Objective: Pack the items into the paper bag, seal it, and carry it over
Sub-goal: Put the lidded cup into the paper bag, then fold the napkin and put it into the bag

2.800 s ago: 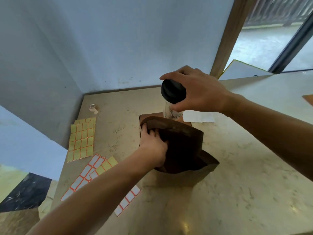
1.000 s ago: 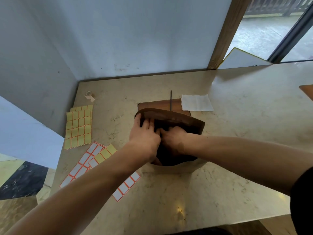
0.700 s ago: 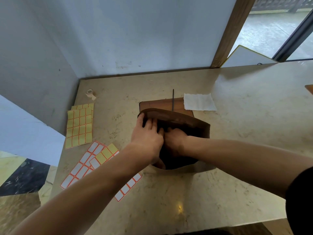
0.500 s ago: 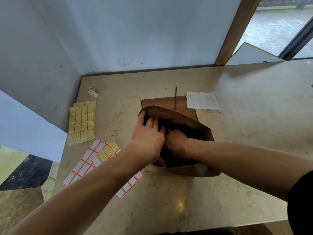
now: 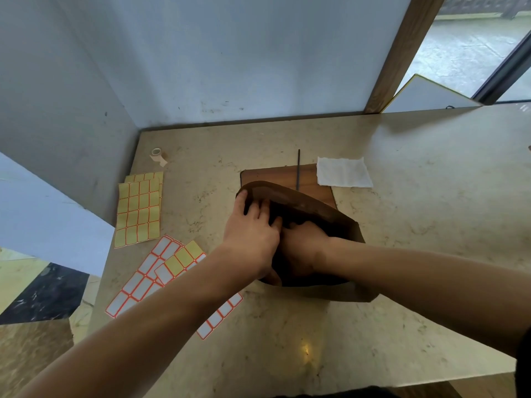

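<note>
your left hand (image 5: pixel 253 229) fingers hook the paper bag (image 5: pixel 310 206) rim; your right hand (image 5: pixel 303 248) reaches inside, finger state hidden.

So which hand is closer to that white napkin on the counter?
Right. The right hand is down inside the bag, on the side nearer the napkin; the left hand grips the bag's far-left rim.
</note>
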